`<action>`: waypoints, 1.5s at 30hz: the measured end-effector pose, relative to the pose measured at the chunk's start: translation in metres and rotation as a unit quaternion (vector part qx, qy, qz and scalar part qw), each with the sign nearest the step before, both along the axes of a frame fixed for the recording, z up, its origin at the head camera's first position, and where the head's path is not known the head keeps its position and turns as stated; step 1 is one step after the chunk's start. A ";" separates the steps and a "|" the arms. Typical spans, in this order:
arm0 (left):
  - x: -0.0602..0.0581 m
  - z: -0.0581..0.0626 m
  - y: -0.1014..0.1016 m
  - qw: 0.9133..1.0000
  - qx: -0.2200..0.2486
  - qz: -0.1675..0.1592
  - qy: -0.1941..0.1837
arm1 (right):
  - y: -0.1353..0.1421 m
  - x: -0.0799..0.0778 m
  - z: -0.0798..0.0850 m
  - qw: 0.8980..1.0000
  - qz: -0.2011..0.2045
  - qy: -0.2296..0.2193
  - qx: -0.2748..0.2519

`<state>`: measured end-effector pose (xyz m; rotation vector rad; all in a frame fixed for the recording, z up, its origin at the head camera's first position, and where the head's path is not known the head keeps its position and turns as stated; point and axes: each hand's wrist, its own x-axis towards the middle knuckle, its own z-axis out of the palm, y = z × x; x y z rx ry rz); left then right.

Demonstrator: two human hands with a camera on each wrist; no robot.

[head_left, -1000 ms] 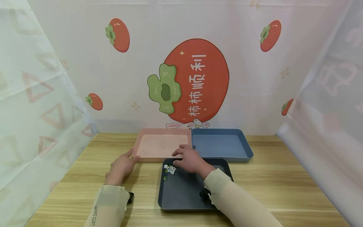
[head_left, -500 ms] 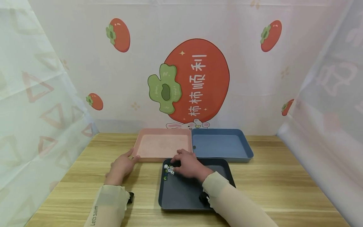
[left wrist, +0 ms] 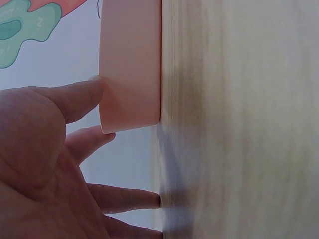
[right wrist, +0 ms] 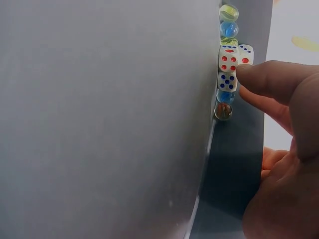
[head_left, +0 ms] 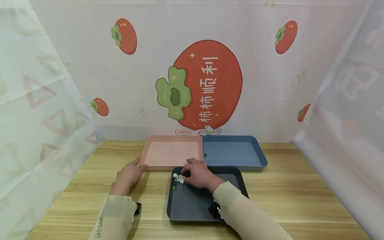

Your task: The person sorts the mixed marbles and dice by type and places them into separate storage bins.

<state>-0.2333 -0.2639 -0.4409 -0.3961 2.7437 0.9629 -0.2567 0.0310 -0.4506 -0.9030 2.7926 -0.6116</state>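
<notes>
My left hand [head_left: 129, 175] rests at the near left corner of a pink tray [head_left: 174, 168]. In the left wrist view its thumb [left wrist: 82, 99] touches the rim, the index fingertip sits at the corner, and the other fingers are spread straight. My right hand [head_left: 199, 173] reaches into a dark grey tray [head_left: 195, 206], thumb and index fingertips right at a cluster of white dice [right wrist: 229, 59]. No die is lifted out of the cluster. Glass marbles [right wrist: 229, 29], clear yellow and blue, lie among the dice, with a reddish-brown marble [right wrist: 223, 111] at one end.
A blue tray [head_left: 235, 167] stands against the pink tray's right side, with a small dark marble [head_left: 205, 155] near its left wall. The dark tray sits in front of both on a wooden table [head_left: 300, 200]. A printed cloth backdrop [head_left: 255, 110] rises behind.
Since one second ago my right hand has moved slightly down and closer over the dice, and its fingers have drawn in. Over the last half second it barely moves. My left hand stays put.
</notes>
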 end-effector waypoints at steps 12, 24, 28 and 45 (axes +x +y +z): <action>-0.001 -0.001 -0.002 1.000 -0.007 -0.011 0.010 | 0.001 0.002 0.002 1.000 0.008 0.012 0.007; -0.001 -0.002 -0.002 1.000 -0.010 -0.011 0.007 | 0.002 0.002 0.000 0.999 0.016 0.044 0.029; -0.001 -0.002 -0.002 1.000 -0.012 -0.014 0.009 | 0.002 0.002 0.000 0.998 0.018 0.049 0.032; -0.002 -0.002 -0.003 0.996 -0.042 -0.062 0.052 | 0.003 0.002 -0.002 0.998 0.024 0.048 0.033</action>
